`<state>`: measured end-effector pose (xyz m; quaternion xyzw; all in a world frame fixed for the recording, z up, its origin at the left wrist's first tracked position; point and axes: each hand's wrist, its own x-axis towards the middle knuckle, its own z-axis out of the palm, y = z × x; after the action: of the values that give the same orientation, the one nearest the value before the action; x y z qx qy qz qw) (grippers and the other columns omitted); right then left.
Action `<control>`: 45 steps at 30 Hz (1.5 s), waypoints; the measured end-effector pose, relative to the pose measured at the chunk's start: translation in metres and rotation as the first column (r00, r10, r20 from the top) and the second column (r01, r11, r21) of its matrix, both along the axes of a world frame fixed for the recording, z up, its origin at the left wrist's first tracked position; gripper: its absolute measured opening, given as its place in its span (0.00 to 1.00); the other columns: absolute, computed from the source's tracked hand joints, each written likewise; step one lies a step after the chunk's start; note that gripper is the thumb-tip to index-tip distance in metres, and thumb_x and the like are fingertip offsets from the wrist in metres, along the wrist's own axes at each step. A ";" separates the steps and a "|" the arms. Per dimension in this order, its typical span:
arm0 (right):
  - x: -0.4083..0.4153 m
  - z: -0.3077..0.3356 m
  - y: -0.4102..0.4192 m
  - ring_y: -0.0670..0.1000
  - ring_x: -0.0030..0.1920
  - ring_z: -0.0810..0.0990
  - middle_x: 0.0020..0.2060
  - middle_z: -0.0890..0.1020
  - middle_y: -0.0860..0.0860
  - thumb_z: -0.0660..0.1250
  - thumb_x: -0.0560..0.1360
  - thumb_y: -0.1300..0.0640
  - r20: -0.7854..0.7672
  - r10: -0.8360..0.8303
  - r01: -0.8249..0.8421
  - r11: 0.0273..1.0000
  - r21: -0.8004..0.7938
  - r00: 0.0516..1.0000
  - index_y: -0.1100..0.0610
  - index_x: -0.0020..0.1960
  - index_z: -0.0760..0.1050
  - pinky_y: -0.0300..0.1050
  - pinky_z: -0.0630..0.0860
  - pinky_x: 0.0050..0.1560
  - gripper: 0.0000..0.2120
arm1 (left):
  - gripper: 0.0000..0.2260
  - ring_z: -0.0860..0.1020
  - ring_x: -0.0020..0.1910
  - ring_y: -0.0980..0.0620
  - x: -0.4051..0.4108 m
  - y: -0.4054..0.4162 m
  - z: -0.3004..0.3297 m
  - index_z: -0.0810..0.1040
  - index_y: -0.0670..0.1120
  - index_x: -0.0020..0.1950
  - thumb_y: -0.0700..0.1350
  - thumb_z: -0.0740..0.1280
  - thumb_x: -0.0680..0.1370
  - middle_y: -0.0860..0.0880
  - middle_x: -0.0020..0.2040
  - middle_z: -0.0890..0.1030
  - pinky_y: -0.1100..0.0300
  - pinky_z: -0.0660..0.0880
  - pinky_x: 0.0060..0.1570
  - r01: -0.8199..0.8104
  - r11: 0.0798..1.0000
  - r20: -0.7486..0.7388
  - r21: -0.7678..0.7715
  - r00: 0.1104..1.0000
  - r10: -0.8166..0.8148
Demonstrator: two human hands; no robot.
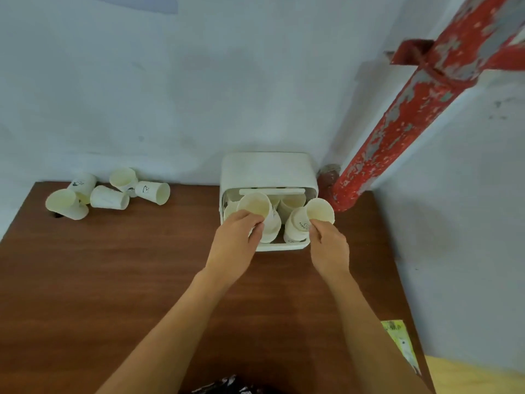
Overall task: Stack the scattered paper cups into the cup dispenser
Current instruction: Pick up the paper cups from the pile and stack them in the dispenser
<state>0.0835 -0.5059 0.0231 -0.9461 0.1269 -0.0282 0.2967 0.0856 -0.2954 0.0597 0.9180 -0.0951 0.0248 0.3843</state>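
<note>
Fingers, left hand (231, 245): curled over the near rim of a paper cup (253, 205), pinching it; the cup mouth faces up toward the camera.
Fingers, right hand (329, 247): curled and pinching the near rim of a second paper cup (320, 210), which is tilted with its mouth toward the camera.
Left-held cup position: over the left half of the dispenser opening, seated on top of a stack of cups (271, 228) standing inside.
Right-held cup position: over the right front corner of the dispenser, on top of a second stack (297, 227) bearing a small dark printed mark.
Cup dispenser (267, 169): white, box-shaped with rounded corners, placed on the table against the wall; its top compartment is open toward the camera, and more cup rims show at the back of it.
Scattered cups (109, 197): five pale cups grouped at the far left of the table, well apart from the dispenser; most lie on their sides, touching or overlapping one another.
Table (127, 280): dark brown wood grain; both forearms reach across it from the near edge.
Pipe (397, 118): red with peeling paint, running diagonally at the right, just beside the dispenser.
Label (399, 341): yellow-green strip at the table's right edge.
</note>
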 end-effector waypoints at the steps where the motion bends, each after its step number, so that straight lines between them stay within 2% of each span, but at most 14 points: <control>1: 0.006 -0.006 -0.004 0.52 0.51 0.79 0.54 0.82 0.51 0.58 0.83 0.55 -0.047 0.035 -0.036 0.999 -0.028 0.998 0.57 0.59 0.79 0.42 0.72 0.46 0.13 | 0.09 0.75 0.49 0.54 0.004 -0.006 -0.001 0.81 0.46 0.57 0.45 0.62 0.81 0.53 0.52 0.79 0.60 0.72 0.49 0.010 1.000 -0.008 0.020 1.000 -0.010; 4: 0.024 -0.029 -0.013 0.54 0.49 0.78 0.50 0.82 0.52 0.56 0.82 0.51 -0.205 0.126 -0.148 0.984 -0.097 0.971 0.51 0.55 0.79 0.48 0.76 0.45 0.13 | 0.10 0.75 0.50 0.51 0.017 -0.024 -0.008 0.81 0.44 0.54 0.44 0.61 0.81 0.49 0.50 0.79 0.55 0.74 0.49 0.038 0.996 -0.042 0.082 0.999 -0.035; 7: 0.035 -0.045 -0.015 0.54 0.47 0.77 0.47 0.81 0.52 0.57 0.81 0.49 -0.304 0.182 -0.227 0.966 -0.120 0.935 0.46 0.52 0.79 0.47 0.75 0.41 0.12 | 0.11 0.75 0.49 0.49 0.030 -0.039 -0.021 0.81 0.42 0.51 0.44 0.60 0.81 0.48 0.48 0.79 0.52 0.73 0.48 0.063 0.984 -0.110 0.166 0.993 -0.045; 11: 0.040 -0.058 -0.017 0.54 0.47 0.76 0.49 0.82 0.49 0.59 0.81 0.52 -0.276 0.233 -0.268 0.958 -0.097 0.933 0.49 0.51 0.80 0.45 0.71 0.40 0.11 | 0.12 0.74 0.47 0.47 0.044 -0.050 -0.040 0.81 0.42 0.48 0.42 0.59 0.81 0.46 0.46 0.78 0.54 0.72 0.46 0.059 0.960 -0.191 0.274 0.982 -0.006; 16: 0.040 -0.063 -0.018 0.53 0.49 0.78 0.52 0.83 0.49 0.59 0.82 0.52 -0.230 0.221 -0.234 0.972 -0.029 0.948 0.50 0.56 0.81 0.47 0.77 0.43 0.12 | 0.10 0.75 0.45 0.47 0.054 -0.058 -0.066 0.82 0.44 0.47 0.41 0.60 0.80 0.47 0.46 0.78 0.54 0.75 0.44 0.092 0.929 -0.273 0.358 0.962 0.010; 19: 0.041 -0.063 -0.017 0.54 0.50 0.78 0.53 0.82 0.50 0.59 0.82 0.52 -0.218 0.231 -0.242 0.970 -0.025 0.948 0.52 0.56 0.80 0.49 0.77 0.44 0.12 | 0.10 0.76 0.43 0.46 0.056 -0.061 -0.078 0.82 0.44 0.45 0.40 0.61 0.80 0.45 0.44 0.80 0.55 0.74 0.41 0.096 0.928 -0.275 0.360 0.961 0.007; 22: 0.039 -0.061 -0.015 0.54 0.53 0.79 0.57 0.81 0.50 0.58 0.82 0.53 -0.237 0.233 -0.246 0.969 -0.027 0.943 0.53 0.59 0.79 0.49 0.77 0.47 0.13 | 0.09 0.77 0.46 0.46 0.055 -0.061 -0.081 0.82 0.44 0.48 0.40 0.62 0.79 0.45 0.49 0.81 0.54 0.75 0.44 0.091 0.933 -0.249 0.348 0.968 -0.001; 24: 0.035 -0.058 -0.012 0.53 0.56 0.78 0.62 0.79 0.49 0.59 0.82 0.53 -0.234 0.211 -0.220 0.975 -0.011 0.949 0.51 0.65 0.76 0.51 0.77 0.53 0.14 | 0.09 0.77 0.52 0.46 0.049 -0.059 -0.077 0.81 0.43 0.54 0.40 0.63 0.79 0.46 0.55 0.80 0.54 0.76 0.49 0.077 0.961 -0.193 0.265 0.981 -0.026; 26: 0.027 -0.051 -0.006 0.52 0.57 0.79 0.65 0.76 0.47 0.60 0.81 0.53 -0.183 0.166 -0.166 0.986 0.020 0.969 0.50 0.68 0.72 0.50 0.77 0.55 0.17 | 0.10 0.76 0.54 0.49 0.040 -0.051 -0.068 0.80 0.43 0.58 0.41 0.65 0.78 0.49 0.58 0.79 0.54 0.76 0.52 0.066 0.983 -0.156 0.170 0.987 -0.039; 29: 0.010 -0.040 0.010 0.48 0.49 0.80 0.62 0.76 0.44 0.62 0.80 0.53 -0.078 0.092 -0.088 0.994 0.060 0.993 0.50 0.66 0.72 0.46 0.77 0.50 0.15 | 0.09 0.77 0.48 0.54 0.022 -0.022 -0.063 0.80 0.48 0.57 0.45 0.64 0.79 0.53 0.53 0.80 0.59 0.76 0.47 -0.006 0.991 -0.159 0.131 0.987 0.028; 31: 0.000 -0.035 0.024 0.44 0.45 0.79 0.57 0.78 0.42 0.62 0.80 0.52 -0.092 0.077 -0.069 0.994 0.082 0.993 0.49 0.62 0.75 0.44 0.77 0.48 0.11 | 0.08 0.76 0.44 0.57 0.013 0.004 -0.066 0.80 0.50 0.55 0.47 0.63 0.79 0.55 0.50 0.80 0.61 0.75 0.44 -0.053 0.983 -0.198 0.176 0.976 0.088; 35: -0.011 -0.042 0.076 0.43 0.44 0.78 0.45 0.80 0.41 0.61 0.80 0.49 -0.187 0.222 -0.204 0.972 0.114 0.957 0.48 0.54 0.78 0.41 0.75 0.46 0.08 | 0.07 0.78 0.45 0.57 -0.003 0.077 -0.076 0.80 0.51 0.54 0.47 0.64 0.79 0.54 0.49 0.80 0.59 0.77 0.46 -0.151 0.958 -0.294 0.245 0.930 0.222; 39: -0.004 -0.050 0.144 0.41 0.45 0.77 0.46 0.79 0.40 0.62 0.80 0.48 -0.262 0.376 -0.342 0.925 0.167 0.889 0.46 0.52 0.78 0.40 0.74 0.49 0.07 | 0.10 0.79 0.49 0.56 -0.005 0.155 -0.081 0.79 0.50 0.59 0.48 0.64 0.80 0.53 0.53 0.81 0.58 0.78 0.50 -0.235 0.932 -0.331 0.276 0.887 0.322; 45: 0.037 -0.057 0.236 0.41 0.47 0.77 0.48 0.79 0.40 0.63 0.79 0.49 -0.292 0.397 -0.334 0.911 0.242 0.870 0.47 0.56 0.78 0.39 0.74 0.50 0.08 | 0.10 0.77 0.47 0.56 0.025 0.250 -0.088 0.79 0.49 0.60 0.47 0.64 0.80 0.53 0.52 0.80 0.60 0.74 0.45 -0.346 0.882 -0.338 0.321 0.828 0.447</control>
<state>0.1203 -0.2694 -0.0342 -0.9123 -0.0044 0.2013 0.3565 0.1105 -0.0454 -0.0280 0.9427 0.1778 -0.0966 0.2651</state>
